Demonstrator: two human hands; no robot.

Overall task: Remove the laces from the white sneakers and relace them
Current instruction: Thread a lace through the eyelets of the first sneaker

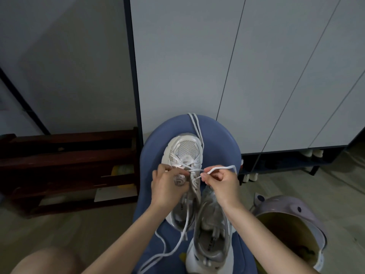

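Two white sneakers (pixel 182 165) lie side by side on the blue stool (pixel 219 133) before you, one nearer you (pixel 212 234). Your left hand (pixel 167 187) grips the far shoe's upper, fingers curled; your right hand (pixel 221 184) pinches one lace end (pixel 219 168) at an eyelet. One second lace (pixel 194 125) trails over the stool's far edge.

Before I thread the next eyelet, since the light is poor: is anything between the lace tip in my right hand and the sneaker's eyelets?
Nothing visible. The right hand pinches the lace tip just beside the sneaker eyelet row; the left hand grips the opposite side.
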